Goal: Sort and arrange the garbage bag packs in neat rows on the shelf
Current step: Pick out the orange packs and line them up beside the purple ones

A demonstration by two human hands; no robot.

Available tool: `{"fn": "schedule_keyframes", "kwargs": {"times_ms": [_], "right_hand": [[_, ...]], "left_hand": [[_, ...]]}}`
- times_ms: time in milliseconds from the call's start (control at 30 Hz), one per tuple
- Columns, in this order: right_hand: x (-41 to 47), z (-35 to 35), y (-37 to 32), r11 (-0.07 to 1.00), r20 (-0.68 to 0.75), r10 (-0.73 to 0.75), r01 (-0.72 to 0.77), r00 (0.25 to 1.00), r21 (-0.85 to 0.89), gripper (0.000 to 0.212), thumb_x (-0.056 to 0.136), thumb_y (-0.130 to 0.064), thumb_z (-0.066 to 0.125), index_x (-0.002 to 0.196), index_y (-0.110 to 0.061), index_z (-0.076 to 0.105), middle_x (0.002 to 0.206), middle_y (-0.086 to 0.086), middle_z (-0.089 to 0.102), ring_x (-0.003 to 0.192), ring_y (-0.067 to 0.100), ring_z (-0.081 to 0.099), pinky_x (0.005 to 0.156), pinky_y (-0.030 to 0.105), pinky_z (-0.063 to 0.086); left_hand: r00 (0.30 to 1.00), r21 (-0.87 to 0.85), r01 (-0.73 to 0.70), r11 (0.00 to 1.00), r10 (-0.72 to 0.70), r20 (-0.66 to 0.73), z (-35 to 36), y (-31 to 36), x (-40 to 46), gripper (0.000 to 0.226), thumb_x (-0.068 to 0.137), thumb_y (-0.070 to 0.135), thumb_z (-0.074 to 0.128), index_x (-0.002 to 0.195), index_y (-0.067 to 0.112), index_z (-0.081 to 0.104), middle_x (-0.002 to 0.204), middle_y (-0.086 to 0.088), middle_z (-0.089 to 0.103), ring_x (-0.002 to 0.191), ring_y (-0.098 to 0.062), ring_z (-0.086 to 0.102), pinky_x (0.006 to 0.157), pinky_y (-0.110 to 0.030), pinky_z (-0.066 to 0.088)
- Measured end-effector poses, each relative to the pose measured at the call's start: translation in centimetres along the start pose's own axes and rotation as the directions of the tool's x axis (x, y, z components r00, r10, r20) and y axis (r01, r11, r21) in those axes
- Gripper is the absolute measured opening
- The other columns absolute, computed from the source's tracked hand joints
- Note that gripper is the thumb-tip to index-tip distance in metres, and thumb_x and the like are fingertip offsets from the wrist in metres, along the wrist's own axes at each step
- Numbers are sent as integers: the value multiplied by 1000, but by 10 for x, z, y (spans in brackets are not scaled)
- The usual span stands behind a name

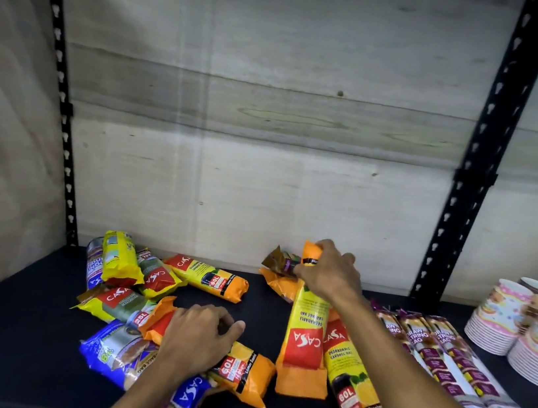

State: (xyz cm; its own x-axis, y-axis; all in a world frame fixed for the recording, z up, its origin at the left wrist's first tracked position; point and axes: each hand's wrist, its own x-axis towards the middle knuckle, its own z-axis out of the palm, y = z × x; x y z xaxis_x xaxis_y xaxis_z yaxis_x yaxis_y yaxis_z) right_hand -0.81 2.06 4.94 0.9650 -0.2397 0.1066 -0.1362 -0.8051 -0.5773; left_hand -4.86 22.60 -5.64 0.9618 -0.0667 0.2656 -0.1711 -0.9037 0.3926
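Note:
Several garbage bag packs lie scattered on the dark shelf (17, 334). My right hand (330, 271) grips the far end of an orange and yellow pack (305, 340) that points towards me. Beside it on the right lies another orange pack (355, 389), partly under my forearm. My left hand (199, 332) rests on an orange pack (244, 370) lying crosswise, fingers curled over it. A blue pack (115, 351) sits under my left wrist. More yellow and green packs (122, 304) are heaped at the left, and one orange pack (208, 278) lies behind them.
Purple and white drawstring bag packs (452, 364) lie side by side in a row at the right. Stacks of paper cups (519, 329) stand at the far right. Black slotted uprights (473, 163) frame the bay, with a wooden back wall (272, 118) behind.

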Motion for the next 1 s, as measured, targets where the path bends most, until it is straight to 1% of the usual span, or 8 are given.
{"fn": "schedule_keyframes", "kwargs": {"times_ms": [200, 333, 433, 500, 600, 667, 767, 1000], "right_hand": [[2, -45, 16, 960, -128, 128, -90, 983, 265, 62, 67, -46, 76, 119, -28, 47, 103, 6, 51, 98, 31, 60, 84, 43, 57], [0, -61, 29, 795, -59, 210, -135, 976, 591, 47, 70, -37, 83, 98, -19, 50, 102, 10, 67, 84, 27, 70, 69, 45, 62], [-8, -67, 40, 687, 47, 211, -182, 976, 704, 34, 79, -25, 83, 95, -10, 57, 97, 15, 72, 79, 25, 72, 62, 38, 60], [-16, -68, 50, 637, 147, 221, -257, 964, 727, 44, 78, -29, 84, 107, -6, 62, 100, 15, 71, 82, 26, 72, 65, 39, 61], [-24, -64, 68, 624, 279, 239, -367, 930, 690, 58, 71, -38, 88, 116, -10, 64, 113, 16, 68, 78, 31, 75, 62, 39, 62], [-31, -62, 75, 662, 333, 224, -394, 916, 638, 54, 72, -41, 86, 113, -10, 66, 103, 17, 74, 73, 30, 75, 62, 38, 62], [-41, -56, 83, 766, 381, 154, -353, 912, 537, 48, 75, -44, 82, 107, -11, 69, 90, 12, 78, 80, 25, 76, 66, 37, 62], [-59, -34, 74, 950, 558, 109, -251, 822, 184, 38, 90, -43, 68, 112, -12, 67, 100, 4, 75, 84, 15, 73, 71, 30, 59]], "left_hand": [[998, -186, 28, 982, -19, 52, -6, 22, 3, 45, 92, 63, 42, 115, 31, 64, 108, 17, 70, 100, -1, 63, 97, -35, 49], [975, -409, 153, 899, -71, 210, -7, 55, 14, 47, 92, 62, 44, 123, 28, 55, 106, 14, 61, 101, -8, 59, 92, -32, 48], [931, -699, 348, 625, -139, 338, -4, 76, 28, 48, 96, 51, 47, 132, 19, 48, 110, 4, 65, 98, -14, 67, 92, -37, 54], [917, -819, 397, 413, -142, 373, -4, 84, 35, 43, 100, 43, 47, 133, 16, 47, 110, -1, 66, 95, -16, 70, 87, -35, 58], [916, -890, 397, 223, -151, 371, -8, 91, 46, 31, 101, 33, 48, 126, 14, 51, 112, -7, 67, 98, -22, 69, 86, -35, 57], [909, -902, 405, 147, -171, 380, -12, 92, 56, 28, 101, 28, 51, 122, 11, 53, 115, -11, 66, 99, -24, 67, 82, -35, 57], [898, -893, 422, 158, -206, 388, -15, 89, 67, 29, 99, 25, 54, 122, 7, 54, 112, -12, 68, 99, -24, 67, 73, -33, 57], [894, -794, 448, 411, -192, 405, 0, 81, 64, 33, 98, 24, 56, 128, 11, 51, 105, -7, 65, 90, -16, 64, 66, -32, 56]]}}
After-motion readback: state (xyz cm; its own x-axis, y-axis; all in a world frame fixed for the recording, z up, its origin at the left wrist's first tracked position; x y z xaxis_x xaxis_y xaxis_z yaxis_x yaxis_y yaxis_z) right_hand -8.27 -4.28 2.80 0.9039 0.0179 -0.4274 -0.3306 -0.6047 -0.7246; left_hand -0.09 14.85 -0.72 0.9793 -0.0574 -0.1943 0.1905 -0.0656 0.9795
